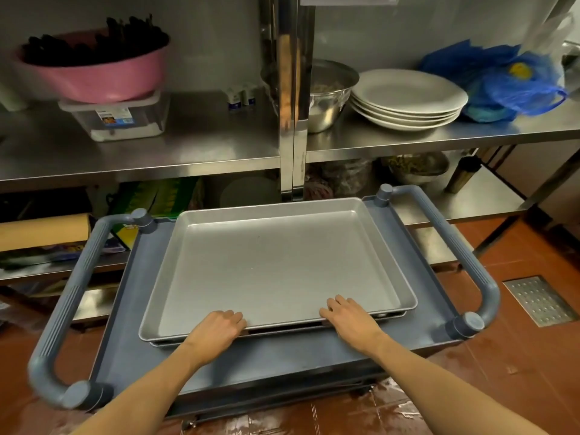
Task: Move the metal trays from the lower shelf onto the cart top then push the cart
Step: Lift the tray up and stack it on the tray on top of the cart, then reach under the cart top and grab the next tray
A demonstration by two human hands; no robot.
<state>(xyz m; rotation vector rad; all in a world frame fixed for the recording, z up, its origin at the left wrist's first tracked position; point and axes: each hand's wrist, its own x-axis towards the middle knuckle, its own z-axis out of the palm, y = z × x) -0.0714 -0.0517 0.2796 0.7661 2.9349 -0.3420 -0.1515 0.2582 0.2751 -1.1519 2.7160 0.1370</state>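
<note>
Both hands' grip (216, 328) (346, 318) on trays' (276, 262) near edge

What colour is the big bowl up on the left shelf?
Pink. The bowl sits on a clear lidded box, seen best in the head view.

We see the grey cart top (150, 277) carrying a stack of metal trays (276, 265) at its centre, while the steel shelf (361, 136) at twelve o'clock holds plates (408, 95).

Stacked trays (276, 265) lie on the cart top (282, 362) between its two handles, with shelves (141, 158) behind holding bowls and plates (408, 95).
</note>
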